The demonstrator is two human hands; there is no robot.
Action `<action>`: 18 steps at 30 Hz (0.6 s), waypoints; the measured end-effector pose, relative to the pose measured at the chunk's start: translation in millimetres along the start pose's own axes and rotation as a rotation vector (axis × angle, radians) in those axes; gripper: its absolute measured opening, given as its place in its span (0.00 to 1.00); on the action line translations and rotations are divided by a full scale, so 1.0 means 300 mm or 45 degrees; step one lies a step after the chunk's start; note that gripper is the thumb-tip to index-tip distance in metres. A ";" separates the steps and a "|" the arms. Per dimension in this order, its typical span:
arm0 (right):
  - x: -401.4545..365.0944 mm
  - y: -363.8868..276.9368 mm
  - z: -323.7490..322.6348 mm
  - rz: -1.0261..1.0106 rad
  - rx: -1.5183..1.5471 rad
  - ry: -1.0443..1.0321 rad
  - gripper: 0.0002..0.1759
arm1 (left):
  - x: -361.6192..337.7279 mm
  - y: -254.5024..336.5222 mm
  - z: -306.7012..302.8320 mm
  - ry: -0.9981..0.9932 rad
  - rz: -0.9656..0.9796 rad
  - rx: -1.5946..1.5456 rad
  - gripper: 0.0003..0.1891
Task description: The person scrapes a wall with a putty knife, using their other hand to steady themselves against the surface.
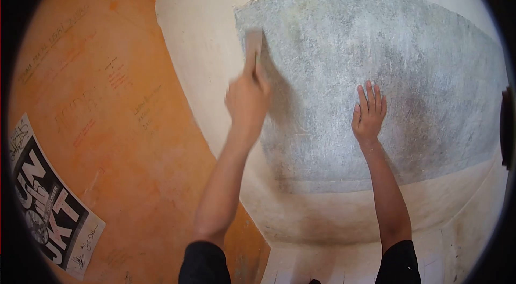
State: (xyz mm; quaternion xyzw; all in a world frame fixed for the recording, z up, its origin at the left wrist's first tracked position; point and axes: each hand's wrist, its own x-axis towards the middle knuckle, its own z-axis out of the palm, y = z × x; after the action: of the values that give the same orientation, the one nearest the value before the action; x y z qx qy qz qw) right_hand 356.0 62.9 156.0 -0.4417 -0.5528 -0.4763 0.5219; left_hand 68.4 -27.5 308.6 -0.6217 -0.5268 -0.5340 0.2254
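My left hand (pixel 249 102) is closed round the handle of a scraper (pixel 253 41), its flat, broad blade pointing up and blurred by motion. That blade overlaps the left part of a rough grey patch (pixel 322 69) on the wall, close to where the grey meets the cream paint. Farther right, my right hand (pixel 369 114) lies flat against the same patch with its fingers stretched upward, holding nothing.
Smooth cream-painted wall (pixel 188 31) borders the grey patch. To the left stands an orange wall (pixel 123 139) with handwriting on it. A black-and-white poster (pixel 54 209) hangs at lower left. At the right edge is a dark object (pixel 506 128).
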 end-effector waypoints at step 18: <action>-0.004 -0.007 0.008 0.072 0.106 -0.055 0.27 | 0.171 0.164 0.028 0.180 -0.069 -0.224 0.20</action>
State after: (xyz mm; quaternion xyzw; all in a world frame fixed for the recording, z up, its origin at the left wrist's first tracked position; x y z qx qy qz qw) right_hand 353.7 64.8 154.7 -0.4454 -0.5705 -0.4283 0.5410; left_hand 109.8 -16.2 365.9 -0.5852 -0.4773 -0.6267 0.1920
